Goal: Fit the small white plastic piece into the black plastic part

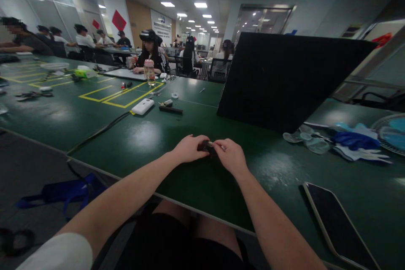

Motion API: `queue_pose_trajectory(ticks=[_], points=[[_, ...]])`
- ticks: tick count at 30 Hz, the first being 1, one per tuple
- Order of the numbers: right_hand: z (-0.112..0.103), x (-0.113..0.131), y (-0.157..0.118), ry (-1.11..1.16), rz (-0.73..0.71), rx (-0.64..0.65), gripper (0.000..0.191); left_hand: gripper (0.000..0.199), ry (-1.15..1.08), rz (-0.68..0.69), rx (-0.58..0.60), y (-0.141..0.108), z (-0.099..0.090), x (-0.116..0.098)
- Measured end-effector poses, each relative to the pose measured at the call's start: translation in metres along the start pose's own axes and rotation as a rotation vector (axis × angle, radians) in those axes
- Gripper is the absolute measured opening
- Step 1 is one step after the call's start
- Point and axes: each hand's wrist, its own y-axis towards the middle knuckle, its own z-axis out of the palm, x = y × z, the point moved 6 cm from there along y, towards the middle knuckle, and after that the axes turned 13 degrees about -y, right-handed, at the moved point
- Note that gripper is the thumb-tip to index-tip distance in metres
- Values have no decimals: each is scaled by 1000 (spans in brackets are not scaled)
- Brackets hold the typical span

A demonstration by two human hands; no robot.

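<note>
Over the green table (186, 190), my two hands meet close in front of me. A small dark part (203, 146) is gripped between the thumb and fingers of my left hand (189, 149); its kind is too small to make out. My right hand (231, 157) is closed in a pinch against the dark part's right side. A small pale, metallic-looking piece (210, 144) shows at the right fingertips, touching the dark part. The fingers hide much of both pieces.
A black panel (284, 80) stands tilted at the right. Blue and white gloves (357, 140), clear goggles (316, 142) and a phone (340, 223) lie rightward. Ahead left are a white device (143, 106), a black bar (171, 109) and a bottle (149, 74). Several people sit beyond.
</note>
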Motion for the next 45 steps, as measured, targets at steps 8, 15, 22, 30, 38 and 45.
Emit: queue_pose_trajectory(ticks=[8, 15, 22, 30, 38, 45], points=[[-2, 10, -2, -73, -45, -54, 25, 48, 7, -28, -18, 0, -1, 0], [-5, 15, -4, -58, -123, -27, 29, 48, -20, -24, -18, 1, 1, 5], [-2, 7, -1, -51, -80, 3, 31, 48, -29, -24, -20, 1, 0, 5], [-3, 3, 0, -35, -104, -19, 24, 48, -18, -9, -19, 1, 0, 4], [1, 7, 0, 41, -180, 27, 21, 49, -18, 12, -8, 0, -1, 3], [2, -1, 3, 81, -122, 32, 22, 51, -2, 32, -17, 0, -1, 3]])
